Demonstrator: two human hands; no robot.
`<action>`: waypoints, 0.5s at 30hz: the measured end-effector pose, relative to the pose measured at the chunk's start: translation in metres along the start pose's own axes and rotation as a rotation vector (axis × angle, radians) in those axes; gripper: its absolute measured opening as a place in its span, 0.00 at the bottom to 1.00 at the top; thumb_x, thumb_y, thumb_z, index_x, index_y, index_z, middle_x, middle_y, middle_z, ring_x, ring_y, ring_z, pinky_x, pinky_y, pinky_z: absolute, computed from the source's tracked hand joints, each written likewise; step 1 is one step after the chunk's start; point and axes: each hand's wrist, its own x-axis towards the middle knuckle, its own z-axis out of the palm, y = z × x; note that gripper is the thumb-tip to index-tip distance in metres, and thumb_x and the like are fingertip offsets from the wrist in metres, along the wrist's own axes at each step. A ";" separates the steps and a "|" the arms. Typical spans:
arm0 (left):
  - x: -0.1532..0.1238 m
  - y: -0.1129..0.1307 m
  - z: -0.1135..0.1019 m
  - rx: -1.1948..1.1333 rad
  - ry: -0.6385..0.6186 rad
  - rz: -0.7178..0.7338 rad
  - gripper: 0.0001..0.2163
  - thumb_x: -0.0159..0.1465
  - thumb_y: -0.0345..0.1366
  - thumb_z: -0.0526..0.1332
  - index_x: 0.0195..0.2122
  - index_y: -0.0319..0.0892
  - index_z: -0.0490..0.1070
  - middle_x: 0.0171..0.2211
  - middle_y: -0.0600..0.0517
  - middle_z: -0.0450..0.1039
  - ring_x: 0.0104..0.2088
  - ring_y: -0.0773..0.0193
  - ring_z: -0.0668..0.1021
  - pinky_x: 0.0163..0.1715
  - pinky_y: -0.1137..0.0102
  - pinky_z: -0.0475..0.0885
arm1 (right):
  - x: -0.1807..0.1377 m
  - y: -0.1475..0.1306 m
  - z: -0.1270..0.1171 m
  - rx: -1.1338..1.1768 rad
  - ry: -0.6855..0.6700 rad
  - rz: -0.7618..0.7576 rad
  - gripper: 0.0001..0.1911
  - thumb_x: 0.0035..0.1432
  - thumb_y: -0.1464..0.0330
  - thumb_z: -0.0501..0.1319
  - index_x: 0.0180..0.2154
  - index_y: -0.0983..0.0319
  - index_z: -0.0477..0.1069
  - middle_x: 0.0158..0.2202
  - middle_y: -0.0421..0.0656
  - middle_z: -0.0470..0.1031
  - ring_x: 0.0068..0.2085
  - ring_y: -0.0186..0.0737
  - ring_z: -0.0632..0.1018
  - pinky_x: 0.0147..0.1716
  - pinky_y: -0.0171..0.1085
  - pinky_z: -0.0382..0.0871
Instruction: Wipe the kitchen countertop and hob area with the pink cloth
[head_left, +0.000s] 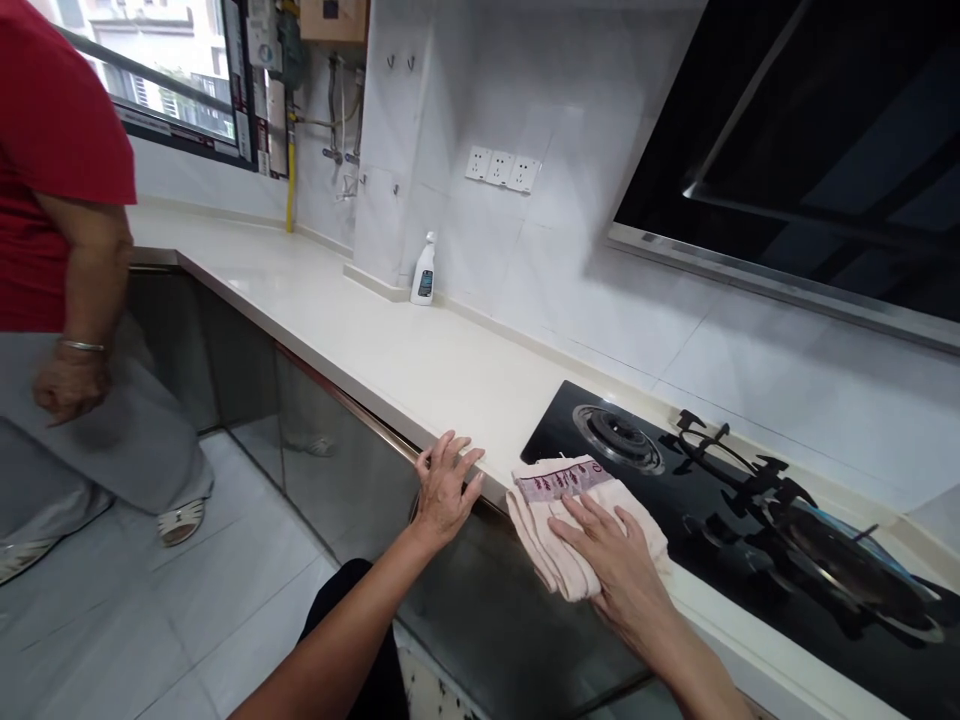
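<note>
My right hand [611, 560] holds a folded cream towel [540, 540] with a purple patterned band. Its fingers are spread across the top of the cloth, and the thumb is mostly hidden. The towel lies over the counter's front edge and overlaps the near left part of the black glass gas hob [555, 425]. To the left, my left hand [446, 490] rests its spread fingers on the edge of the white countertop [360, 340] and holds nothing.
A white spray bottle [424, 272] stands against the wall. On the hob sit a burner [619, 437] and black pan supports [720, 450]. A dark range hood [810, 180] hangs above. At the left, a person in a red shirt [60, 150] stands near the counter.
</note>
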 end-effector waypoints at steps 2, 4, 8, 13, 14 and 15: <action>0.000 0.000 0.000 -0.006 -0.001 -0.004 0.14 0.73 0.39 0.54 0.56 0.50 0.72 0.59 0.46 0.71 0.68 0.49 0.63 0.63 0.50 0.51 | -0.007 0.003 0.000 -0.058 0.008 -0.018 0.47 0.44 0.77 0.61 0.67 0.46 0.61 0.73 0.44 0.56 0.72 0.55 0.57 0.67 0.62 0.47; 0.001 0.001 0.000 -0.015 -0.009 -0.004 0.14 0.73 0.39 0.54 0.56 0.50 0.72 0.59 0.46 0.71 0.68 0.49 0.63 0.63 0.50 0.51 | -0.013 0.007 0.000 -0.091 0.014 -0.010 0.50 0.42 0.77 0.62 0.68 0.46 0.60 0.73 0.44 0.55 0.72 0.57 0.57 0.67 0.64 0.45; 0.000 0.001 0.001 -0.029 -0.012 -0.006 0.14 0.73 0.39 0.54 0.56 0.50 0.73 0.59 0.46 0.71 0.68 0.48 0.63 0.64 0.49 0.50 | -0.015 0.013 -0.002 -0.082 -0.056 0.021 0.54 0.38 0.75 0.66 0.68 0.44 0.60 0.73 0.46 0.56 0.72 0.60 0.58 0.66 0.66 0.46; 0.000 0.001 0.003 -0.027 -0.003 -0.024 0.14 0.73 0.40 0.54 0.56 0.51 0.73 0.59 0.46 0.71 0.68 0.48 0.62 0.64 0.49 0.50 | -0.002 0.006 -0.013 -0.006 -0.175 0.048 0.57 0.35 0.63 0.77 0.68 0.45 0.60 0.74 0.51 0.52 0.72 0.65 0.56 0.66 0.68 0.47; 0.000 0.001 0.003 -0.028 -0.002 -0.024 0.14 0.73 0.40 0.54 0.56 0.51 0.73 0.59 0.46 0.71 0.68 0.48 0.62 0.64 0.49 0.50 | -0.001 0.006 -0.017 0.016 -0.198 0.040 0.59 0.34 0.59 0.78 0.68 0.45 0.59 0.74 0.52 0.51 0.72 0.66 0.55 0.66 0.68 0.46; 0.000 0.001 0.003 -0.030 -0.003 -0.022 0.14 0.73 0.40 0.54 0.56 0.51 0.73 0.59 0.46 0.71 0.68 0.48 0.62 0.64 0.49 0.50 | -0.001 0.007 -0.021 0.044 -0.221 0.024 0.61 0.34 0.55 0.79 0.69 0.45 0.58 0.75 0.52 0.50 0.73 0.67 0.54 0.67 0.68 0.45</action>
